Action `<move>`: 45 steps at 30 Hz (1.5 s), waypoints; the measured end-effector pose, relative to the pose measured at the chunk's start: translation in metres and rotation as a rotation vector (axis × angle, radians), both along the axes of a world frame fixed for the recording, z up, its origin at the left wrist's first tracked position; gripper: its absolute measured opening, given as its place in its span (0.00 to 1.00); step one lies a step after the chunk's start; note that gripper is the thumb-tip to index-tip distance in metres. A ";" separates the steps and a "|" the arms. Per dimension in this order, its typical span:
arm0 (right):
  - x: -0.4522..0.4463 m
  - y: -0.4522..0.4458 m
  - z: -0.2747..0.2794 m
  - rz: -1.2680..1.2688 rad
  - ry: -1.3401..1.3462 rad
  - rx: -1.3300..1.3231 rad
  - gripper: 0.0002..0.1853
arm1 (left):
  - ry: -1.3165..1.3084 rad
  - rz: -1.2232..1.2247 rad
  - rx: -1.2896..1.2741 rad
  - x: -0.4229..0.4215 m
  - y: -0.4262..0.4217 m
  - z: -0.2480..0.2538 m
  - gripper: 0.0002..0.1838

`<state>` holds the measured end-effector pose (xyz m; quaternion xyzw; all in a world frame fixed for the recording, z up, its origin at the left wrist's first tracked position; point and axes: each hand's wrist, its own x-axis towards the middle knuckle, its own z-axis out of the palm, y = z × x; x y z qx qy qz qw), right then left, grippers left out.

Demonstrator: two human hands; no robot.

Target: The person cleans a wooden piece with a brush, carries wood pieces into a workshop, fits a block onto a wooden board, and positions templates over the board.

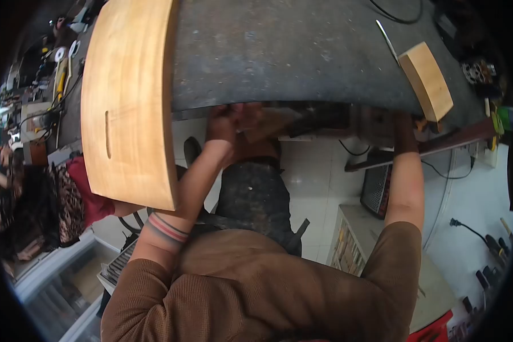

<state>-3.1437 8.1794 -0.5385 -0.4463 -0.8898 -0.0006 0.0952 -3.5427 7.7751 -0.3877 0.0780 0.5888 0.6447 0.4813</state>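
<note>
My left hand (233,118) is in shadow just below the front edge of the dark workbench (290,57). Its fingers are bent but blurred, close to a brown, flat-looking piece (271,126); whether they grip it cannot be made out. Under the bench's right side reaches my right hand (403,126), its fingers hidden beside a dim, box-like shape (373,125). Between the hands lies a long dark object (319,121), too blurred to name. On the bench top, a large pale wooden block (131,97) with a narrow slot stands at the left.
A small wooden block (427,82) and a thin metal rod (387,40) rest at the bench's right. Below, a dark wooden bar (439,145) slants near a black grille-fronted box (376,188). A cabinet (347,245) stands by my right side. Cluttered tools fill the far left.
</note>
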 end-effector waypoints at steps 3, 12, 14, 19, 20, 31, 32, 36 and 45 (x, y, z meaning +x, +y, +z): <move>-0.005 -0.029 0.008 0.063 0.089 0.043 0.23 | 0.103 0.013 -0.052 -0.010 0.012 -0.004 0.12; -0.042 -0.179 0.100 0.178 0.178 -0.116 0.19 | 0.187 -0.032 0.028 -0.016 0.027 -0.018 0.13; -0.046 -0.221 0.130 0.255 0.235 -0.108 0.17 | 0.110 0.059 0.050 0.002 0.035 -0.022 0.13; -0.027 -0.334 0.185 0.358 0.380 -0.209 0.12 | 0.078 -0.256 0.094 0.047 0.069 -0.039 0.14; -0.027 -0.352 0.193 0.325 0.402 -0.234 0.12 | 0.018 -0.244 0.099 0.060 0.085 -0.049 0.15; 0.033 -0.454 0.207 -0.369 0.880 -0.548 0.26 | -0.149 -0.504 0.212 0.134 0.025 -0.028 0.43; 0.032 -0.445 0.215 -0.337 0.917 -0.592 0.30 | -0.094 -0.632 0.189 0.125 0.002 -0.013 0.44; -0.002 -0.427 0.304 -0.315 1.250 -0.918 0.25 | 0.174 -0.869 0.255 0.110 -0.083 0.032 0.47; -0.117 -0.411 0.385 -0.393 1.526 -1.028 0.27 | -0.230 -0.854 0.452 0.059 -0.215 0.156 0.43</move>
